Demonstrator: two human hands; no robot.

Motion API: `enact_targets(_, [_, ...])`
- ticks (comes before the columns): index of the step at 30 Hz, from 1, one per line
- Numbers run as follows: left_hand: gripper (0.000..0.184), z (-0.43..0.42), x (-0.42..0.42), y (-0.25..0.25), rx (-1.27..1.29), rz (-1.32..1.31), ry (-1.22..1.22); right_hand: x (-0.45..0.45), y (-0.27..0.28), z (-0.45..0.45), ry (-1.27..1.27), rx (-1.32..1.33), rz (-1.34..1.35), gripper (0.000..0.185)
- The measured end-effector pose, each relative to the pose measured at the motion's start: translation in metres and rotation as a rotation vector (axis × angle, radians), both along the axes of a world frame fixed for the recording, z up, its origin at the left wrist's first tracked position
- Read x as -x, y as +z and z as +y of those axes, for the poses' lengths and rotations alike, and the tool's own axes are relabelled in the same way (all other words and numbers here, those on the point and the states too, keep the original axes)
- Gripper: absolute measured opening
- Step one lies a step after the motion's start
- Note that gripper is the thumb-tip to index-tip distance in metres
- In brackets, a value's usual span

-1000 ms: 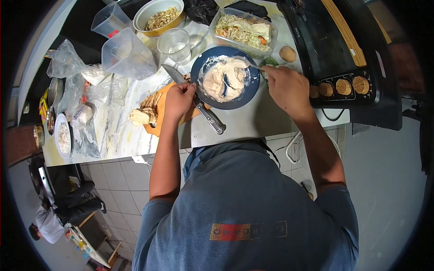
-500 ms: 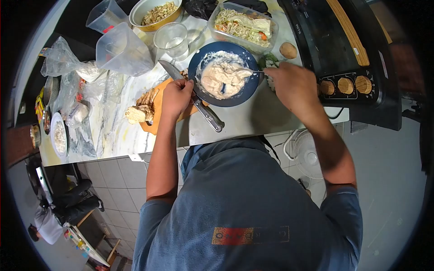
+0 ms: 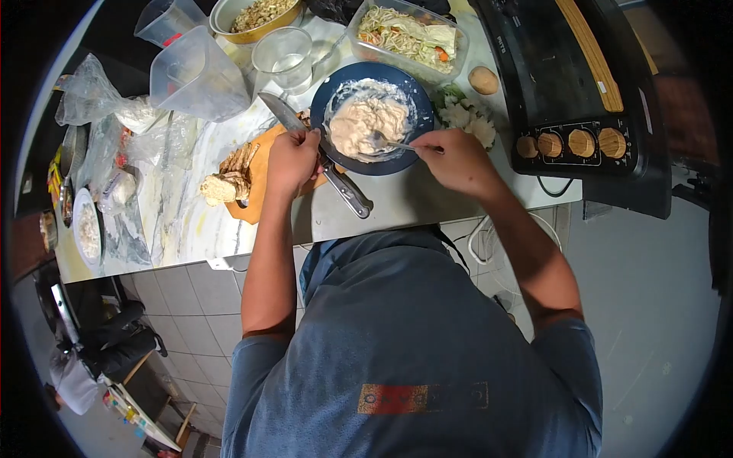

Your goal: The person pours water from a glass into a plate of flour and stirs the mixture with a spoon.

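Note:
A dark blue plate [image 3: 418, 95] holds a creamy, pale pinkish mixture [image 3: 368, 122]. My right hand [image 3: 456, 162] is closed round the handle of a metal spoon [image 3: 397, 145], whose head rests in the mixture. On the plate's left rim my left hand [image 3: 295, 162] is closed, fingers pinched at the edge. A knife [image 3: 345, 188] lies beneath that hand, its blade pointing to the upper left. Under the knife is an orange cutting board [image 3: 259, 183] with sliced brown pieces [image 3: 229, 183] on it.
Behind the plate stand a clear cup [image 3: 283, 61], a noodle and vegetable container [image 3: 407, 38] and a plastic jug [image 3: 200, 80]. A round potato-like item [image 3: 483, 80] lies beside the black oven [image 3: 588, 91]. Plastic bags [image 3: 114, 114] are at left. Another person [image 3: 80, 382] is at lower left.
The spoon and my right hand have moved left and toward me, from the mixture's right side to its lower part. The mixture has changed shape. The view has shifted slightly.

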State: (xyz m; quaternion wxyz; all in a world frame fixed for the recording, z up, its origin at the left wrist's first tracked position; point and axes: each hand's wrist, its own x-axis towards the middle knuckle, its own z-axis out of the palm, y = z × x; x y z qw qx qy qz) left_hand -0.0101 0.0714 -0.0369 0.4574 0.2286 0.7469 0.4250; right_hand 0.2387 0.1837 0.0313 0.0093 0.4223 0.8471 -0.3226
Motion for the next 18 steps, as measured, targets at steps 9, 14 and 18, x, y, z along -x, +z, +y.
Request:
enact_targets(9, [0.036,-0.003,-0.001,0.000,-0.054,-0.050,-0.013,0.002,0.029,-0.012,-0.044,-0.554,-0.030,0.022])
enact_targets(14, [0.037,-0.006,-0.002,-0.006,-0.052,-0.032,-0.007,0.004,0.038,-0.020,-0.069,-0.579,-0.213,0.020])
enact_targets(18, [0.036,-0.005,-0.005,-0.005,-0.034,0.182,-0.080,0.013,0.025,-0.006,-0.065,-0.633,-0.122,0.014])
